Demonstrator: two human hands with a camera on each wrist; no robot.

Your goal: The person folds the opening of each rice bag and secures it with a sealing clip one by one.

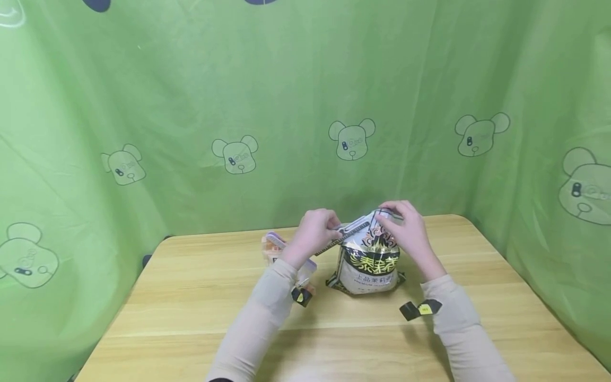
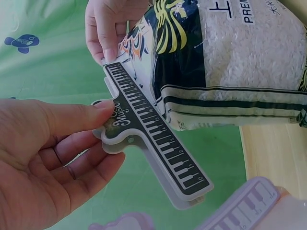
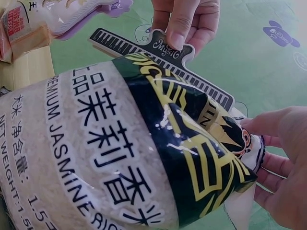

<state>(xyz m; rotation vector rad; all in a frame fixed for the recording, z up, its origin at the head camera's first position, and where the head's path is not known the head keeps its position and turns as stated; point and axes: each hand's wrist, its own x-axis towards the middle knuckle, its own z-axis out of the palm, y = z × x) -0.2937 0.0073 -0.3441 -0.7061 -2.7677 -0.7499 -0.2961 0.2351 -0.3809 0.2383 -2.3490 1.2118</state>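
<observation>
A bag of jasmine rice [image 1: 367, 270] stands upright on the wooden table, its top narrowed and folded. My left hand [image 1: 312, 233] pinches the handles of a long bag clip [image 2: 144, 120] printed with black-and-white piano keys, thumb on the printed tab. One end of the clip lies right at the bag's upper side. On the other side, my right hand [image 1: 406, 228] grips the gathered top of the bag between thumb and fingers, as the right wrist view [image 3: 283, 158] shows.
Left of the rice stands another package [image 3: 26, 28], orange and clear, with a purple piano-key clip [image 2: 244, 206] across it; my left forearm partly hides it in the head view. A green curtain [image 1: 296, 79] with bear faces surrounds the table [image 1: 191, 297] at the back and sides.
</observation>
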